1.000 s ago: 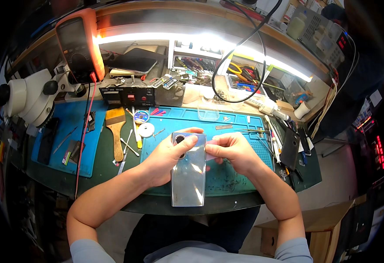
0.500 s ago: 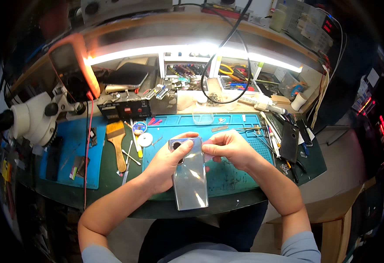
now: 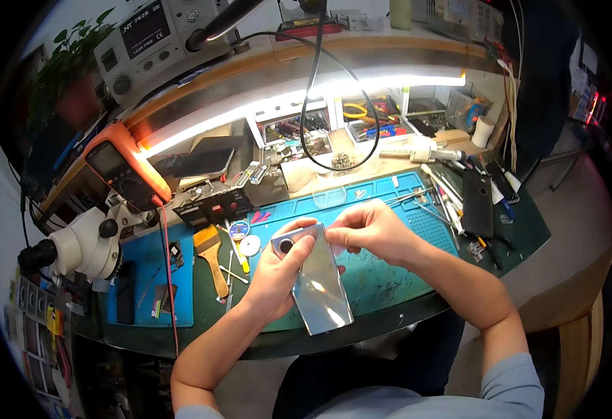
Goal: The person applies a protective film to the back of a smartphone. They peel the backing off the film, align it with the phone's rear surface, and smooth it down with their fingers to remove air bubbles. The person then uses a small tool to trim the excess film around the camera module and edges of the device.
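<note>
A smartphone (image 3: 322,293) with a shiny silver-blue back and a round camera ring is tilted over the front of the blue work mat (image 3: 383,279). My left hand (image 3: 286,262) is closed around its upper left side, thumb flat on the back beside the camera. At the phone's upper right edge my right hand (image 3: 372,232) is closed in a pinch. Between its fingertips shows part of a small, thin, pale piece, touching or very near the edge; its kind is too small to tell. The phone's screen side is hidden.
Left of the mat lie a wooden brush (image 3: 210,258), cotton swabs and a solder wick spool (image 3: 239,229). An orange multimeter (image 3: 126,167) and a white microscope (image 3: 86,241) stand farther left. Tweezers, pens and a black phone (image 3: 478,204) lie at the right. A black cable loop (image 3: 378,126) hangs ahead.
The whole view has tilted and shifted, bringing more of the left side into sight. Both hands keep nearly the same hold at the phone, the right fingers still pinched at its upper right edge.
</note>
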Tool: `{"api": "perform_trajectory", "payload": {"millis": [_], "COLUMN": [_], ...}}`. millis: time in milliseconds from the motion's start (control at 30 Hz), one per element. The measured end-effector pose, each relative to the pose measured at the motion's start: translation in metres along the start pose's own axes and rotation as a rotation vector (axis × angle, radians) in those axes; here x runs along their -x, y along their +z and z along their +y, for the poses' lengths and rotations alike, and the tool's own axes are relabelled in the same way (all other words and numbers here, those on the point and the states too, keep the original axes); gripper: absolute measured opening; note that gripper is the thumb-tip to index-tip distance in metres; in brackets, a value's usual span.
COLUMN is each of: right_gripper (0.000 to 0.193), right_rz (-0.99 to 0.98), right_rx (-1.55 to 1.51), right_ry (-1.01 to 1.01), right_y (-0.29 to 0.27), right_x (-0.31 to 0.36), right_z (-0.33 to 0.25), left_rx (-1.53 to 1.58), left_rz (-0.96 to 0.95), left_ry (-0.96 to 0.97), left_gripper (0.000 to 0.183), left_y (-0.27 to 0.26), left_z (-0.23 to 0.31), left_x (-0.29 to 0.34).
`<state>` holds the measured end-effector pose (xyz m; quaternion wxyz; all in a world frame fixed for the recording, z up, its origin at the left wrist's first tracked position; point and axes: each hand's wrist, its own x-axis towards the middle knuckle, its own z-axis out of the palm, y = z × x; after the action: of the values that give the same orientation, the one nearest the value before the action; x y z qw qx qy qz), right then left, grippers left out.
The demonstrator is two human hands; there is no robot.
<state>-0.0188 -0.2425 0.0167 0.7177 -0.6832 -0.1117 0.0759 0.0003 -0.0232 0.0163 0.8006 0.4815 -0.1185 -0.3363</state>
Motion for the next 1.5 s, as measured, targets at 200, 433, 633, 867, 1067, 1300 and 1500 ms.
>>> {"api": "perform_trajectory", "payload": {"millis": [200, 433, 633, 867, 1067, 1300, 1500], "right_gripper": [0.069, 0.067, 0.033, 0.036, 0.037, 0.034, 0.035], "right_rz": [0.219, -0.115, 0.241, 0.625, 0.620, 0.655, 0.368], "right_rx": [0.542, 1.238, 0.427, -0.602, -0.515, -0.274, 0.947], "right_ry": [-0.395, -0.906, -0.602, 0.024, 0.081, -0.154, -1.100], "right_y": [0.009, 0.047, 0.033, -0.002, -0.012, -0.005, 0.009], "right_x": [-0.006, 0.015, 0.008, 0.001, -0.002, -0.005, 0.012], "right_z": [0.005, 0.015, 0.011, 0.000, 0.018, 0.015, 0.012], "left_rx": [0.186, 0.472, 0.331, 0.248, 0.394, 0.516, 0.518], "left_rz": [0.269, 0.222, 0.127, 0.091, 0.015, 0.187, -0.102], "left_ry": [0.131, 0.115, 0.175, 0.144, 0.089, 0.025, -0.062], "left_gripper": [0.037, 0.036, 0.074, 0.081, 0.076, 0.075, 0.092], "left_y": [0.001, -0.047, -0.025, -0.025, -0.018, -0.017, -0.005], "left_z": [0.006, 0.010, -0.001, -0.002, 0.002, 0.000, -0.004], "left_x": [-0.012, -0.021, -0.012, -0.008, -0.012, -0.006, 0.002]}}
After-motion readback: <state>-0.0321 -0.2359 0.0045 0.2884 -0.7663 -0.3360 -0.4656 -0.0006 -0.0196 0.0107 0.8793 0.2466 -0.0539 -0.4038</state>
